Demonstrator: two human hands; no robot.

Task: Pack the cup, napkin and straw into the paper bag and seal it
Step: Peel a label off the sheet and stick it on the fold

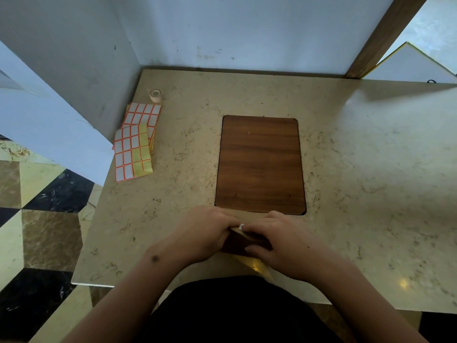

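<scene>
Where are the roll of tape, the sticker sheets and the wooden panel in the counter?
roll of tape (155, 95): head view, on its top ring.
sticker sheets (133, 154): head view, middle of the nearest sheet.
wooden panel (260, 164): head view, centre of its face.

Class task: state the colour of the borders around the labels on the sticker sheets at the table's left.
Orange-red borders on the sticker sheets, around white labels; seen in the head view.

Tape roll (155, 95) behind label sheets (135, 142), table (371, 169) left.

paper bag (243, 243) mostly hidden under both hands, its contents unseen
</scene>
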